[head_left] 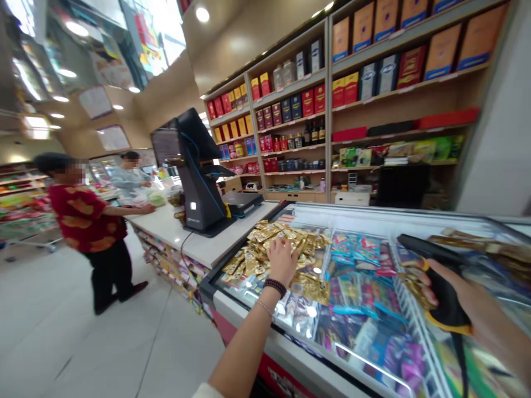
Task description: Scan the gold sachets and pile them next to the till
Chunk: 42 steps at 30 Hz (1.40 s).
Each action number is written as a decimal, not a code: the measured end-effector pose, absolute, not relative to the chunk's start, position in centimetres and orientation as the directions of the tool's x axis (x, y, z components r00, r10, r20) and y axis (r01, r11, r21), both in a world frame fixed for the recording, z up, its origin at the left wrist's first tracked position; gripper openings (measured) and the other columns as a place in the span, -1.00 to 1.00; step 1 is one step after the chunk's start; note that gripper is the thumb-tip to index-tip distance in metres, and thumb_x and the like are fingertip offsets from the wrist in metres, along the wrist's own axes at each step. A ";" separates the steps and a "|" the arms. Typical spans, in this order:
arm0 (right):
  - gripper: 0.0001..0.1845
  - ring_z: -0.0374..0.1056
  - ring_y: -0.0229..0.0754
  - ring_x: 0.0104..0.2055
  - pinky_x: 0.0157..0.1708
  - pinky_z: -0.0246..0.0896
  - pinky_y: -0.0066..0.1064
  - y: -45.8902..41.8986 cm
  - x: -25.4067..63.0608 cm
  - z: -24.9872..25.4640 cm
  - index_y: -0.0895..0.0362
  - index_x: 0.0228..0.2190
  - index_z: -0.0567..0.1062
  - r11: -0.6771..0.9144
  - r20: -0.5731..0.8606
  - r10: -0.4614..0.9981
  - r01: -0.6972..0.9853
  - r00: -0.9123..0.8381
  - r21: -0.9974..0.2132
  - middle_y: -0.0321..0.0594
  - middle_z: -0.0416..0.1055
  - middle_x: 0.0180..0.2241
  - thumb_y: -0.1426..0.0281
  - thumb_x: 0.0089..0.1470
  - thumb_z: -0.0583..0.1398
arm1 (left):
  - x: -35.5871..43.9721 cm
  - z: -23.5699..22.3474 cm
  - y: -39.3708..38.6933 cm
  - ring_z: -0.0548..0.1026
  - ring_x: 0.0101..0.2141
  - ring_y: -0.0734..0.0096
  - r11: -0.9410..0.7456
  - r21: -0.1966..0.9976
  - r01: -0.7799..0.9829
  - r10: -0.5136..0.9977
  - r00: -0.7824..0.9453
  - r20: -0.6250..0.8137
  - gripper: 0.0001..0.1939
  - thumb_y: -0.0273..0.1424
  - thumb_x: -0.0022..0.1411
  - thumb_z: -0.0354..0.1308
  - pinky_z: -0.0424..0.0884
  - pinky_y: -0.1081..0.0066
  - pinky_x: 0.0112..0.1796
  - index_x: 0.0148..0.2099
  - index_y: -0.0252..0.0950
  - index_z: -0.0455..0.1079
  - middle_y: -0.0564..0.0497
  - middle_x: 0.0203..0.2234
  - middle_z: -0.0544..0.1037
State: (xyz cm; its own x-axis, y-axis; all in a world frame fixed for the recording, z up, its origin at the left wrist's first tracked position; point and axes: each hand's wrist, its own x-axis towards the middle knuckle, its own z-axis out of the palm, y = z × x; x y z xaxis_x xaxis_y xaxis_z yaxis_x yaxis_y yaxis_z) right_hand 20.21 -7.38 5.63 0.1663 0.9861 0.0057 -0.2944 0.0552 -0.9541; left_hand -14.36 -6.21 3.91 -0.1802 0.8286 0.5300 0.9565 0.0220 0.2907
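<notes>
My left hand, with a dark beaded bracelet at the wrist, rests on a heap of gold foil packets. Its fingers are slightly bent over the heap, and no packet shows clearly in its grip. The heap lies on the glass top of a chest freezer. On the right, my right hand is wrapped around a black and yellow barcode scanner, whose cord hangs down. More gold packets show right beside its fingers; whether these are also held, I cannot tell.
Colourful ice cream packs fill the freezer under the glass. A checkout terminal and a flat scale stand on the white counter. Shelves of boxes line the wall. A person in a red shirt stands at the counter's left.
</notes>
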 end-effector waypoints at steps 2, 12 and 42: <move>-0.61 0.18 -0.31 -0.70 -0.79 0.14 -0.50 -7.8 23.3 6.0 0.05 -0.52 0.50 0.017 -0.044 0.985 -0.341 0.169 -0.940 -0.28 0.34 -0.61 0.14 -0.29 0.50 | -11.8 3.8 -5.1 0.36 0.08 0.00 -0.116 0.283 0.952 0.826 -0.066 0.559 -0.68 -0.25 0.40 0.10 0.30 0.03 0.11 0.11 -0.22 0.49 -0.20 0.05 0.48; -0.71 0.21 -0.34 -0.69 -0.75 0.12 -0.57 -11.3 33.2 4.2 0.14 -0.40 0.49 0.124 -0.032 0.925 -0.381 0.378 -0.916 -0.33 0.33 -0.63 0.23 -0.04 0.42 | 6.6 3.9 1.5 0.44 0.19 0.10 -0.498 0.510 0.701 0.866 0.366 0.341 -0.56 -0.33 0.33 0.17 0.30 0.20 0.23 0.21 -0.30 0.41 -0.21 0.16 0.52; -0.73 0.21 -0.35 -0.69 -0.74 0.16 -0.57 -10.0 34.7 1.2 0.11 -0.39 0.48 0.031 -0.138 0.930 -0.448 0.340 -0.893 -0.35 0.34 -0.59 0.18 0.15 0.32 | 13.0 5.6 5.4 0.61 -0.02 0.06 -0.240 0.508 0.827 0.950 0.308 -0.051 -0.57 -0.38 -0.01 0.46 0.49 0.28 0.01 -0.06 -0.33 0.52 -0.23 -0.04 0.65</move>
State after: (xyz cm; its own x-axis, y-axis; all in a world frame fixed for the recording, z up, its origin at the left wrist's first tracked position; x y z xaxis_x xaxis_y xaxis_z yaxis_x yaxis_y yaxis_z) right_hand 34.70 -10.00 1.16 0.3398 0.9304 -0.1376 -0.4481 0.0315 -0.8934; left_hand 12.99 5.43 5.56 0.3076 0.9501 -0.0514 0.8269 -0.2402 0.5084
